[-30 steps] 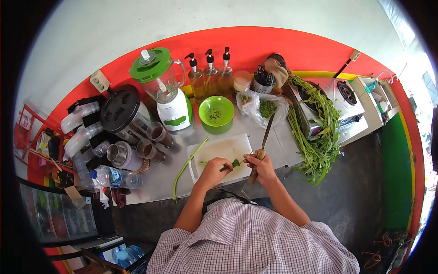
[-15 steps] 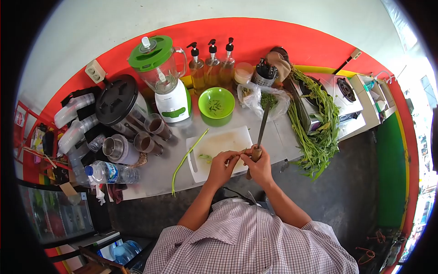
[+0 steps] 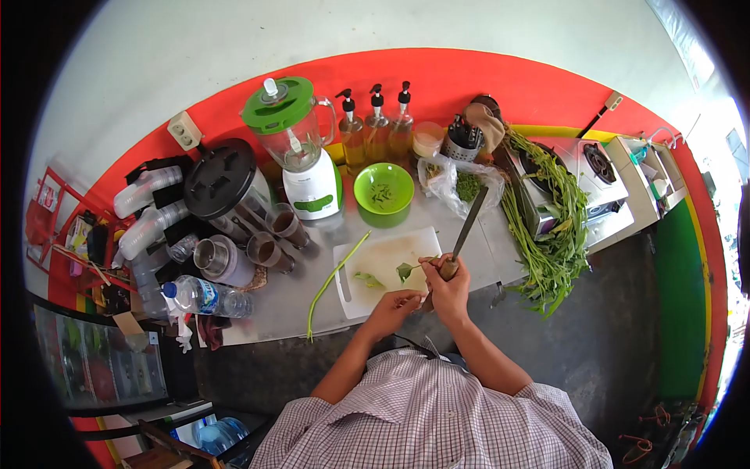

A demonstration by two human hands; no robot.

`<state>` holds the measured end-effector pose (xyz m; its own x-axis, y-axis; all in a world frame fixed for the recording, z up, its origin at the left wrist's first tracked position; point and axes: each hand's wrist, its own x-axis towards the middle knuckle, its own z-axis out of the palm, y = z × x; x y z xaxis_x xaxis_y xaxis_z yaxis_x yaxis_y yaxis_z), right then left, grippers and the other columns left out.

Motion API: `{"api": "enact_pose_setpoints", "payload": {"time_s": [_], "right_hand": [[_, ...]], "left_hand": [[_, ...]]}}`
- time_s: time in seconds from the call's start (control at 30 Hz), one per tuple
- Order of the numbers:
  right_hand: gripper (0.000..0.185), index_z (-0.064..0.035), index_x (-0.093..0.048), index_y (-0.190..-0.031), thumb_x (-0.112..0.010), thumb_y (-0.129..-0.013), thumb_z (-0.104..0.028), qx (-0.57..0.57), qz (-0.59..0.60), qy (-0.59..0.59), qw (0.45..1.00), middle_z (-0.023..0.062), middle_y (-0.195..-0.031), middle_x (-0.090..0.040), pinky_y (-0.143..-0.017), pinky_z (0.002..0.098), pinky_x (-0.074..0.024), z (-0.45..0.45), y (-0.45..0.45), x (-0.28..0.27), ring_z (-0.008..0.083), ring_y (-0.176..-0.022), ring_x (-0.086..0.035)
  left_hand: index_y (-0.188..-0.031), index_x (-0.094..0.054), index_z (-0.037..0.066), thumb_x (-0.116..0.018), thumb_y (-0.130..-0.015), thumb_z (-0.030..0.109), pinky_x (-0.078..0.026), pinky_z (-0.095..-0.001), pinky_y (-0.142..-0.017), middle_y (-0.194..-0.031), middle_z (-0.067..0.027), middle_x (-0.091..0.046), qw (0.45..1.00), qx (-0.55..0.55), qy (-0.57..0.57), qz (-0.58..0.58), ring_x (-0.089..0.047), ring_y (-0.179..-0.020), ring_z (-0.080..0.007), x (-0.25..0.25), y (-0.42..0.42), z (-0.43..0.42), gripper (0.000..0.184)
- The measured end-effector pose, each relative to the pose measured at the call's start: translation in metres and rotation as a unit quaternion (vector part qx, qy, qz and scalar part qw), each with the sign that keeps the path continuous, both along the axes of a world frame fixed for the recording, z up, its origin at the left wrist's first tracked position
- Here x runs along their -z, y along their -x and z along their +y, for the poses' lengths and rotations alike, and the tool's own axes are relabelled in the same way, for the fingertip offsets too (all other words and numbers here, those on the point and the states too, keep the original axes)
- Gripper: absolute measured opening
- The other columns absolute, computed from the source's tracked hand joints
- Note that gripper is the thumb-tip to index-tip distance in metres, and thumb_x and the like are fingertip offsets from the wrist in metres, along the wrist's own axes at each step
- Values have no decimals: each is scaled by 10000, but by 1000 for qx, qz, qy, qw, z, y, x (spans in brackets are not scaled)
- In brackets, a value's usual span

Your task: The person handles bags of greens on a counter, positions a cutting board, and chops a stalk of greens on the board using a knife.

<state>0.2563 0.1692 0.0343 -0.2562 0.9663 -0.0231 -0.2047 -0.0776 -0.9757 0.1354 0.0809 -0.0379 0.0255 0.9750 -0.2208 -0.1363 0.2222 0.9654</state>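
Observation:
My right hand [image 3: 448, 283] is closed around the wooden handle of a knife [image 3: 470, 225], its blade pointing up and away. Between the same hand's fingertips a small green leaf [image 3: 404, 271] on a thin stem sticks out to the left. Just left of it, my left hand [image 3: 396, 308] has its fingers pinched together at the near edge of the white cutting board [image 3: 381, 255]; what they hold, if anything, is hidden. A loose leaf piece [image 3: 369, 279] lies on the board. One long green stem [image 3: 334, 278] crosses the board's left edge.
Behind the board stands a green bowl [image 3: 383, 191] with small green bits. A blender [image 3: 308, 184], cups and a water bottle [image 3: 207, 297] are at the left. A plastic bag [image 3: 449, 187] and leafy stalks [image 3: 547, 234] over a stove [image 3: 609, 184] are at the right.
The hands were together half a second ago and are now slightly apart, the left one lower. The leaf now shows at my right fingertips. The whole view has shifted a little.

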Motion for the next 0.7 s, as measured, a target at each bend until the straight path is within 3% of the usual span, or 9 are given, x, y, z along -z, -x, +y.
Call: {"api": "enact_pose_setpoints", "payload": {"time_s": [0.07, 0.2, 0.27, 0.37, 0.5, 0.7], "right_hand": [[233, -70, -477, -908, -692, -908, 21, 1, 12, 4, 1000, 128, -942, -739, -491, 217, -424, -8, 4, -4, 60, -570, -534], [229, -60, -482, -879, -701, -902, 3, -49, -11, 32, 998, 121, -947, -738, -532, 228, -469, -22, 8, -2, 80, -641, -593], [232, -59, -483, -877, -705, -898, 3, -70, -35, 36, 996, 120, -940, -737, -532, 227, -469, -25, 8, 3, 82, -638, -594], [239, -60, -479, -881, -708, -896, 7, -111, -30, 40, 993, 121, -928, -734, -529, 228, -467, -28, 13, 8, 91, -638, -601], [234, -62, -472, -899, -689, -904, 26, -105, 15, 60, 992, 137, -926, -733, -519, 232, -464, -30, 19, 6, 104, -639, -613], [237, -66, -466, -900, -672, -903, 52, -97, 101, 121, 983, 164, -950, -728, -508, 234, -458, -32, 31, -2, 124, -642, -626]], "left_hand": [[-1322, -634, 28, -597, -1027, 193, -445, -241, -732, -925, 23, -654, 986, -116, -21, -121, -554, -838, -68, -25, -8, -2, 340], [-1279, -641, 33, -620, -1015, 169, -448, -249, -763, -1015, 4, -675, 974, -179, -60, -127, -560, -899, -76, -18, 7, -1, 298], [-1167, -665, 29, -647, -998, 144, -462, -262, -808, -1058, -21, -696, 954, -254, -75, -138, -583, -920, -94, -17, 7, -6, 205], [-1061, -651, 27, -675, -976, 111, -467, -268, -821, -1035, -25, -689, 944, -284, -74, -149, -595, -918, -96, -14, 13, -14, 122], [-1078, -624, 48, -677, -962, 72, -469, -262, -790, -990, -17, -670, 947, -293, -91, -94, -584, -890, -98, -21, 34, -21, 130], [-1126, -631, 1, -726, -907, 8, -505, -273, -871, -974, -24, -666, 937, -291, -113, -158, -624, -983, -122, -63, 35, -25, 238]]}}
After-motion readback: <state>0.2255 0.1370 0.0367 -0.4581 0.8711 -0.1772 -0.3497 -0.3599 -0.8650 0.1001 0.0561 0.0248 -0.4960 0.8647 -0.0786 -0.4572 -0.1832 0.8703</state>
